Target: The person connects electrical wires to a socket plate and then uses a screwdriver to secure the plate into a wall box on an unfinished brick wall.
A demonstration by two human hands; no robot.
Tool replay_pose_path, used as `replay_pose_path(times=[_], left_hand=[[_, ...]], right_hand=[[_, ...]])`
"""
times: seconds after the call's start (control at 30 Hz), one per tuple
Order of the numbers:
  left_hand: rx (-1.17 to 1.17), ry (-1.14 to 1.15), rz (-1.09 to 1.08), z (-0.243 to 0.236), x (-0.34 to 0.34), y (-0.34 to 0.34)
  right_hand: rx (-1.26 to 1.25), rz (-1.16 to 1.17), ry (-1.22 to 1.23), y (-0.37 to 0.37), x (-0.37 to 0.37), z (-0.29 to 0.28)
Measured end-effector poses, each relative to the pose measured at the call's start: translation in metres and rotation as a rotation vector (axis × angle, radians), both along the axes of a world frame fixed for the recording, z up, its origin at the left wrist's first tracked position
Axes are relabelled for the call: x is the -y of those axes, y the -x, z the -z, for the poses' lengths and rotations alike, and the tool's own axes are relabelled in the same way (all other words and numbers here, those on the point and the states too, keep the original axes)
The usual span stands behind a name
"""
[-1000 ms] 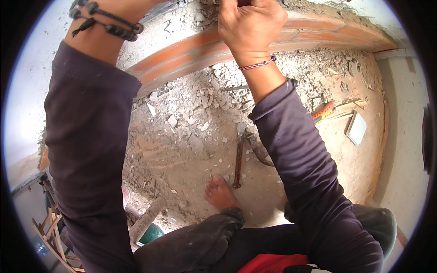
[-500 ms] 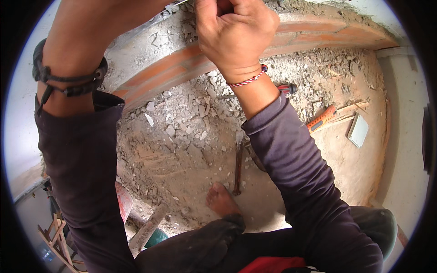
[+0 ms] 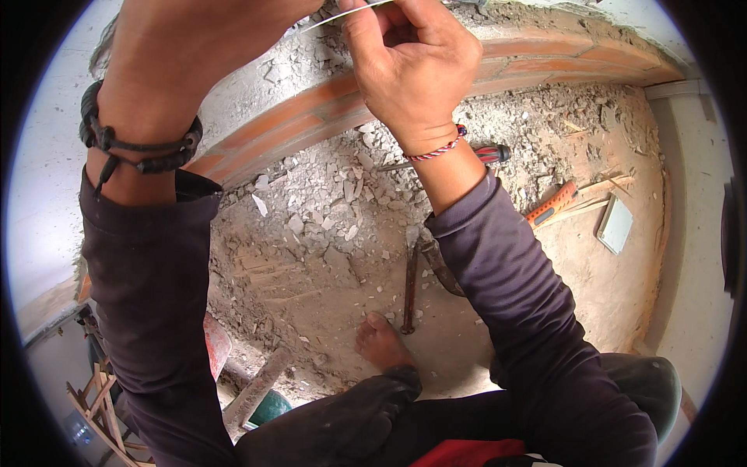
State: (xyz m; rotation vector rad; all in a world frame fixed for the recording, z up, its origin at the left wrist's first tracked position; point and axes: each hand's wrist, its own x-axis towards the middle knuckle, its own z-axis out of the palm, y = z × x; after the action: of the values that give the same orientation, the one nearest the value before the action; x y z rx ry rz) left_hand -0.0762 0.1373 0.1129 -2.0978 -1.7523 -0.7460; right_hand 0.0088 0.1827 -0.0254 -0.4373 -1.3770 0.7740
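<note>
My right hand (image 3: 416,66) is closed at the top edge, thumb and fingers pinching a thin white strand (image 3: 327,19), perhaps a wire. My left hand (image 3: 218,31) is raised beside it at upper left, near the strand's end; its fingers are cut off by the view's edge. Both are over the rubble-strewn ledge of a low brick wall (image 3: 261,124). Below my right wrist lie a red-and-black screwdriver (image 3: 489,153) and an orange-handled tool (image 3: 550,204) among debris.
Broken plaster (image 3: 331,202) covers the floor, with a rusty metal bar (image 3: 408,288) near my bare foot. A white rectangular piece (image 3: 615,224) lies right. Wooden offcuts (image 3: 101,405) and a green container (image 3: 268,406) are at lower left. A pale wall (image 3: 685,226) stands right.
My left hand moved down into fuller view, then slightly right. My right hand shifted left, then back right. The white strand shows more clearly, and the screwdriver has come into view beside my wrist.
</note>
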Motion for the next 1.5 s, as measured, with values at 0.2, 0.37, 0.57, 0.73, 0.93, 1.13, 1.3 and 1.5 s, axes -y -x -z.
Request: replay_pose_path(times=[0.2, 0.37, 0.57, 0.73, 0.93, 1.13, 1.3, 1.5], left_hand=[[0.482, 0.208, 0.182, -0.013, -0.008, 0.026], [-0.106, -0.114, 0.223, -0.002, 0.007, -0.002], [-0.120, -0.109, 0.127, -0.004, 0.011, -0.014], [-0.043, -0.018, -0.097, -0.003, 0.010, -0.005], [-0.219, -0.080, -0.159, -0.007, 0.017, -0.025], [-0.027, -0.068, -0.118, -0.012, 0.022, -0.038], [0.093, -0.016, -0.160, 0.009, 0.038, -0.066], [1.200, 0.246, -0.215, 0.067, 0.046, -0.110]], right_hand=[[-0.023, -0.052, 0.070, 0.002, -0.001, -0.005], [-0.042, -0.022, 0.040, 0.007, -0.001, -0.003], [0.025, -0.052, 0.202, -0.007, 0.012, 0.004], [0.045, -0.075, 0.338, -0.026, 0.031, 0.002], [0.081, 0.088, 0.316, -0.045, 0.009, 0.009], [0.341, 0.346, 0.005, -0.077, -0.044, 0.008], [0.470, 0.258, 0.052, -0.087, -0.048, 0.004], [0.472, 0.051, 0.093, -0.116, -0.028, 0.000]])
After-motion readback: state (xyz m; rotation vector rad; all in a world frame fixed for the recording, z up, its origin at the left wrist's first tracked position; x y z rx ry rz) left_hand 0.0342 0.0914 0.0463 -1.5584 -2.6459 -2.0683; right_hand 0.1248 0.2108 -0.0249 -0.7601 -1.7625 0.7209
